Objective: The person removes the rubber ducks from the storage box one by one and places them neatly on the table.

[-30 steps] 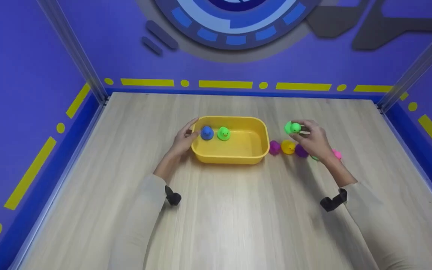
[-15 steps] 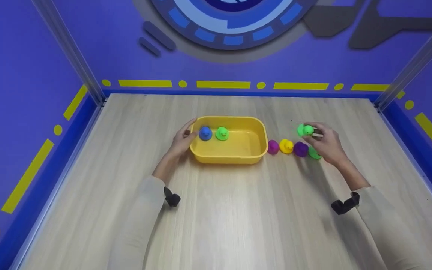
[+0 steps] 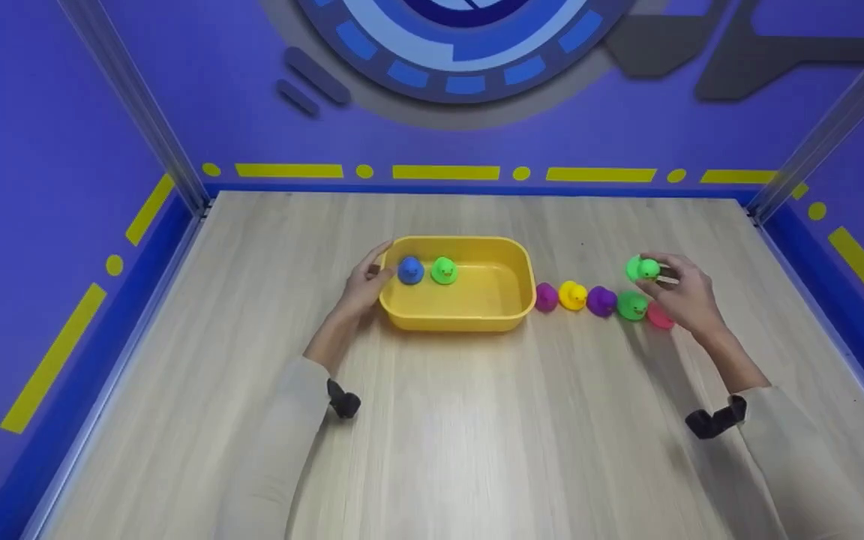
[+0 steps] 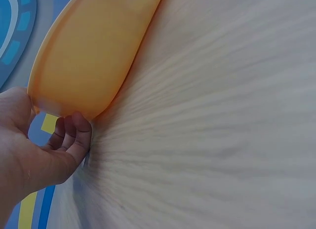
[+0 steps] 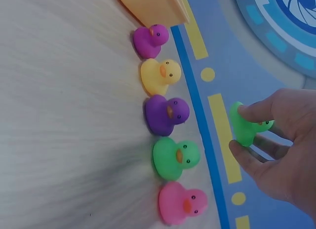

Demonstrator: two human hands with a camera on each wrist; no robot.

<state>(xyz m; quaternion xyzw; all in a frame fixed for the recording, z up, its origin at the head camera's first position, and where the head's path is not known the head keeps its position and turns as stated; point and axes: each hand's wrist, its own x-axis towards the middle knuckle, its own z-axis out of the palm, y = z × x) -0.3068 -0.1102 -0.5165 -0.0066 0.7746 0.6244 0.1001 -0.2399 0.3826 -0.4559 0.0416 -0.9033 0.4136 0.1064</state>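
A yellow plastic tub [image 3: 458, 322] sits on the table with a blue rubber duck [image 3: 411, 271] and a green rubber duck [image 3: 444, 271] inside, towards its left end. My left hand [image 3: 364, 288] grips the tub's left end, thumb at the rim and fingers curled against the outer wall [image 4: 94, 51]. Above the table on the right, my right hand [image 3: 685, 292] pinches another bright green rubber duck [image 5: 242, 124] between thumb and fingers. Below it stands a row of ducks: magenta [image 5: 148, 41], yellow [image 5: 157, 77], purple [image 5: 163, 115], green [image 5: 170, 157] and pink [image 5: 177, 203].
The duck row runs rightward from the tub's right side across the wooden table [image 3: 439, 435]. Blue-purple panels [image 3: 177, 90] with yellow markings wall in the back and both sides. Metal posts [image 3: 136, 105] stand at the back corners.
My right hand has moved right with the green duck, uncovering the row's green duck and part of the pink one. My left hand stays on the tub.
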